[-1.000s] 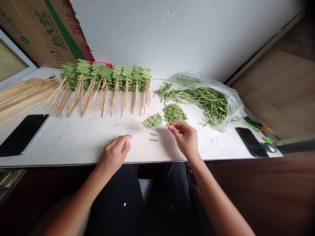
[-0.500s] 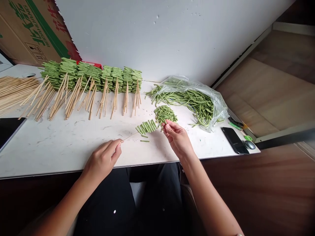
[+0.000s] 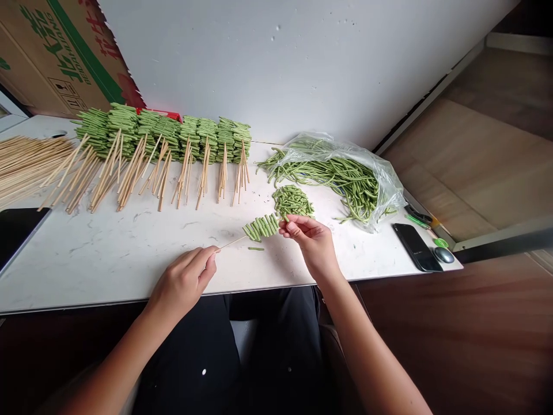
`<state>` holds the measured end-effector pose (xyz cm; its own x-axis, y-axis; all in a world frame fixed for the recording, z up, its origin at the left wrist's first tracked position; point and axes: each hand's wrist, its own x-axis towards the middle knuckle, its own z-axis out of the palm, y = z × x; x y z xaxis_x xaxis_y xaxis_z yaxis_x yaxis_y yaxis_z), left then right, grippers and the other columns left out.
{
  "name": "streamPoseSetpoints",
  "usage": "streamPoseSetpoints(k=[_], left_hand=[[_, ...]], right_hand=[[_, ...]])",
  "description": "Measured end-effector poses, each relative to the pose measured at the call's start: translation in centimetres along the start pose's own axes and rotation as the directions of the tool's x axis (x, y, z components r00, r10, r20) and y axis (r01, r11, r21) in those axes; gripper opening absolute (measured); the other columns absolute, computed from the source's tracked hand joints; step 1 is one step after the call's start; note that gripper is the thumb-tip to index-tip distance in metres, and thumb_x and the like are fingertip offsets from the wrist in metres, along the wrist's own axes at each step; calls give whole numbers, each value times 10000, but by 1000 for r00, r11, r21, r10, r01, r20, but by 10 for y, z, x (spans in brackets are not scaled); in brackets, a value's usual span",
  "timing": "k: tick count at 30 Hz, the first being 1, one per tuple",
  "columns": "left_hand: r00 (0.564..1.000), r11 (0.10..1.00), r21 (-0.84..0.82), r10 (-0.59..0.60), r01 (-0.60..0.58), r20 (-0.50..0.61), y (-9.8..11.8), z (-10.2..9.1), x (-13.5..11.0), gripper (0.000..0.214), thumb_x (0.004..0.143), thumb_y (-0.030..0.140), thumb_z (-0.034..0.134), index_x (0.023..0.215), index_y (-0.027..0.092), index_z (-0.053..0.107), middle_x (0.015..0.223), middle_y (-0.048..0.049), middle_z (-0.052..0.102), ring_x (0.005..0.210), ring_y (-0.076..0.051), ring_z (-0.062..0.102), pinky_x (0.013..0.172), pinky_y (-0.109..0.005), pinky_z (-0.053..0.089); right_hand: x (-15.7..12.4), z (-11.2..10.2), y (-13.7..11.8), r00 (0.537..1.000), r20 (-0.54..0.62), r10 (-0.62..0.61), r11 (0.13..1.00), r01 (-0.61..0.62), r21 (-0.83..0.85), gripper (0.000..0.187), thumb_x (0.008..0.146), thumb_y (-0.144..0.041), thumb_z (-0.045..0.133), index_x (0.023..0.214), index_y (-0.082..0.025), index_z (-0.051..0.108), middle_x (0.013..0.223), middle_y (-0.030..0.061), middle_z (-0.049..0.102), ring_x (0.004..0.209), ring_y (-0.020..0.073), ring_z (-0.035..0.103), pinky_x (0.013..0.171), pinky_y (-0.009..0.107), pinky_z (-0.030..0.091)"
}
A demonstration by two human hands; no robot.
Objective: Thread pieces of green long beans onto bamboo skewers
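A bamboo skewer (image 3: 228,242) is pinched by the fingers of the left hand (image 3: 182,283), over the worktop (image 3: 108,265) near its front edge. A bean piece (image 3: 284,218) is pinched by the right hand (image 3: 311,245), and is best pushed on straight, next to the bean row (image 3: 260,227).

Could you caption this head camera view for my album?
Left hand holds a bamboo skewer threaded with cut green beans; right hand pinches another piece.
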<state>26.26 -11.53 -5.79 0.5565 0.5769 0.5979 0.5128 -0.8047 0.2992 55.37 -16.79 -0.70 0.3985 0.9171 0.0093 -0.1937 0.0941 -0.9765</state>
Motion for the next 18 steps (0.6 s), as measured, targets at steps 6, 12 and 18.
streamPoseSetpoints(k=[6,12,18], left_hand=[[1000,1000,-12,-13,14,3,0,0,-1,222,1036,131,528,1210,198,647,1021,-64,774,897,-209,747,844,-322,574],[1000,1000,-9,-19,19,9,-1,1,-1,224,1040,146,520,1213,210,647,1014,-60,774,889,-207,747,838,-325,579],[1000,1000,-6,-15,15,15,1,0,0,215,1034,133,529,1200,199,649,982,-57,767,853,-200,740,818,-316,573]], right_hand=[[0,0,-4,1000,5,0,1000,0,31,325,807,-414,891,1032,-209,778,970,78,831,901,218,787,965,446,621],[-1,3,-4,998,10,67,991,-68,112,347,757,-402,928,1004,-216,771,946,61,832,1009,235,791,1019,455,624],[-2,4,-3,997,22,71,994,-73,78,302,771,-407,912,976,-223,789,946,49,811,1001,212,763,954,400,632]])
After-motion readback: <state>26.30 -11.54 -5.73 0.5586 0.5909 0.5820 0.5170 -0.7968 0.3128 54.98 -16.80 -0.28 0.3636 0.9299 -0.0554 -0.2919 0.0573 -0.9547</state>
